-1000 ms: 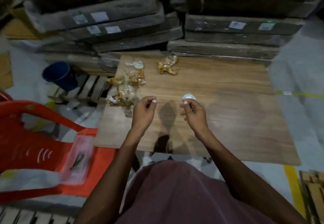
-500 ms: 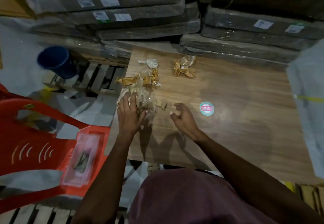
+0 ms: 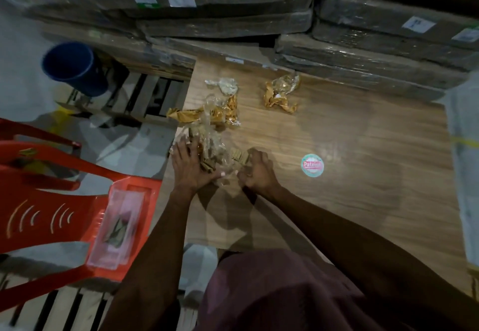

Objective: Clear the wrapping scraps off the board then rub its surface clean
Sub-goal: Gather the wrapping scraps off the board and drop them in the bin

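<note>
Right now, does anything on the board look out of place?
Yes. Crumpled wrapping scraps litter the board near its left edge, another wad lies apart, and a round sticker sits alone to the right of the hands.

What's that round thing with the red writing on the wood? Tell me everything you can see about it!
The round sticker looks like a flat paper or plastic disc with a pale teal rim and a red band of white lettering across its middle, too blurred to read fully. It lies flat on the wooden board, just beyond the right hand, apart from it and the scraps. Nothing touches it but the board.
</note>
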The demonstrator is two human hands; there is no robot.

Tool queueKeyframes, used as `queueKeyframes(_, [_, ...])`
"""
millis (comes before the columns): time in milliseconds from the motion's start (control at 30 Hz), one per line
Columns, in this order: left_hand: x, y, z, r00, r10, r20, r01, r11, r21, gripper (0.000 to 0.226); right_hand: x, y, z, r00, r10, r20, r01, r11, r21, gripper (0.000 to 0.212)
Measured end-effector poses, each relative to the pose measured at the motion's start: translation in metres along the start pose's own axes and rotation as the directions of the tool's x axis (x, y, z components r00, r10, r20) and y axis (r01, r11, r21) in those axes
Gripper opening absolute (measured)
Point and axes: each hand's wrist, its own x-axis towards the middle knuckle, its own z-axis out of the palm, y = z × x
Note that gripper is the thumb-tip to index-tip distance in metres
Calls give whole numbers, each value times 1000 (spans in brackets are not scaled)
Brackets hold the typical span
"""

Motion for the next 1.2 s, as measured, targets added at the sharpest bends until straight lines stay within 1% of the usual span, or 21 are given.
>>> queueKeyframes(100, [-1, 13, 7, 997, 61, 37, -60, 998, -14, 134, 16, -4, -6, 1000, -18, -19, 18, 999, 35, 80])
queueKeyframes(200, [-4, 31, 15, 992, 109, 69, -104, 993, -62, 130, 22, -10, -7, 998, 12, -64, -6, 996, 87, 78])
queueKeyframes(267, [-9, 44, 22, 986, 146, 84, -135, 982, -129, 131, 23, -11, -5, 988, 52, -144, -39, 995, 90, 75])
queueKeyframes(333, [-15, 54, 27, 984, 162, 74, -139, 960, -242, 133, 22, -6, -6, 968, 91, -235, -67, 992, 111, 75])
queueKeyframes(400, [-16, 60, 27, 988, 145, 61, -119, 943, -310, 139, 21, 2, -10, 944, 127, -304, -70, 979, 189, 78])
queueKeyframes(467, [-12, 61, 22, 989, 148, 22, -133, 933, -335, 139, 17, 10, -14, 918, 164, -360, -60, 957, 283, 85])
queueKeyframes(500, [-8, 60, 17, 986, 165, -17, -161, 927, -338, 134, 16, 13, -16, 903, 182, -390, -56, 948, 312, 89])
queueKeyframes(567, [6, 58, 5, 969, 206, -139, -239, 924, -297, 115, 12, 18, -17, 881, 190, -434, -47, 947, 319, 96])
queueKeyframes(600, [16, 57, -2, 956, 213, -204, -263, 929, -261, 105, 10, 19, -17, 880, 173, -443, -42, 956, 291, 100])
queueKeyframes(667, [41, 54, -17, 934, 210, -289, -260, 954, -148, 88, 6, 22, -14, 902, 94, -421, -24, 986, 168, 108])
queueKeyframes(700, [55, 52, -24, 934, 199, -297, -228, 971, -69, 84, 4, 24, -12, 922, 49, -384, -18, 996, 83, 113])
queueKeyframes(767, [80, 44, -32, 957, 153, -246, -136, 987, 84, 81, -2, 28, -3, 956, -25, -291, -3, 996, -94, 120])
queueKeyframes(833, [98, 33, -32, 984, 118, -131, -96, 982, 160, 81, -8, 33, 6, 975, -62, -212, 22, 982, -185, 123])
queueKeyframes(900, [104, 27, -26, 994, 106, 7, -106, 984, 142, 81, -12, 41, 14, 985, -29, -171, -2, 984, -176, 125])
queueKeyframes(967, [97, 29, -19, 991, 116, 69, -122, 987, 105, 74, -15, 47, 20, 986, 2, -168, -27, 989, -148, 123])
queueKeyframes(1067, [72, 41, -9, 989, 140, 56, -143, 989, 48, 65, -20, 58, 27, 973, -17, -229, 4, 998, -58, 125])
queueKeyframes(1133, [51, 51, 0, 994, 90, 53, -90, 996, -8, 60, -26, 63, 28, 966, -53, -252, 54, 999, -3, 133])
queueKeyframes(1200, [34, 58, 7, 999, 28, -14, -29, 999, -29, 51, -33, 68, 31, 965, -102, -243, 102, 995, -16, 141])
